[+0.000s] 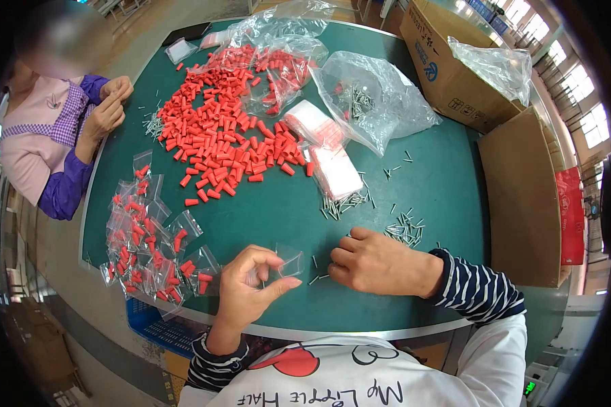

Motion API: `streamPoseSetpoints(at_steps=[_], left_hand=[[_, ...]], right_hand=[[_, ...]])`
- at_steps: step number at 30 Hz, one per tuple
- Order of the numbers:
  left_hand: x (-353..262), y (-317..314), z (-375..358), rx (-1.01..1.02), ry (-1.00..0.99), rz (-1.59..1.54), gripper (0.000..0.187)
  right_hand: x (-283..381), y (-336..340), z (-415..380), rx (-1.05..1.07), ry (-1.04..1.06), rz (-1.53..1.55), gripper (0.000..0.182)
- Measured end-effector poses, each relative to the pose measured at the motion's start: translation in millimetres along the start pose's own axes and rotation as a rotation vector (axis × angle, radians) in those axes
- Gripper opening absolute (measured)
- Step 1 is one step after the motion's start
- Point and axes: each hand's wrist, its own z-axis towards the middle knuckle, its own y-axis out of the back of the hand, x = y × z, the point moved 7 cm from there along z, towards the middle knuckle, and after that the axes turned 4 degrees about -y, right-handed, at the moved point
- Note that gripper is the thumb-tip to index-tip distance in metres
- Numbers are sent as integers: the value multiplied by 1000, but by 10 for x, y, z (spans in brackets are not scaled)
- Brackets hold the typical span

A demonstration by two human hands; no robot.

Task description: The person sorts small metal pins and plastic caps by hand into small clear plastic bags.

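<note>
From the head camera, the left hand (248, 288) pinches a small clear bag (289, 261) by its edge just above the green table (441, 176), while the right hand (377, 261) rests curled on the table with its fingertips at a few loose nails (317, 275); whether it grips one is hard to tell. Filled small bags (149, 251) holding red plugs lie at the left. A large clear bag (373, 102) holds nails. The red plug heap (224, 129) spreads mid-table. A co-worker's hands (108, 105) are closed together, their contents hidden.
</note>
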Motion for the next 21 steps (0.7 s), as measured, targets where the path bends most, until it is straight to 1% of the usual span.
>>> streamPoseSetpoints(at_steps=[2, 5, 8, 11, 15, 18, 21], left_hand=[[-1, -9, -15, 1, 3, -24, 36], [11, 6, -36, -25, 11, -48, 37], [46, 49, -65, -61, 13, -82, 37], [67, 103, -87, -90, 12, -102, 37], [74, 132, -101, -109, 4, -99, 38], [65, 138, -105, -114, 10, -84, 38], [43, 114, -113, -105, 20, -70, 38]], right_hand=[[-6, -36, 8, -13, -21, -5, 6], [-96, -69, -12, -88, -101, 115, 7], [-267, -100, -111, -211, -223, 374, 9], [-450, -19, -281, -312, -432, 556, 14], [-522, 18, -468, -276, -532, 460, 15], [-503, -2, -618, -185, -617, 418, 17], [-431, 3, -677, -207, -649, 376, 19]])
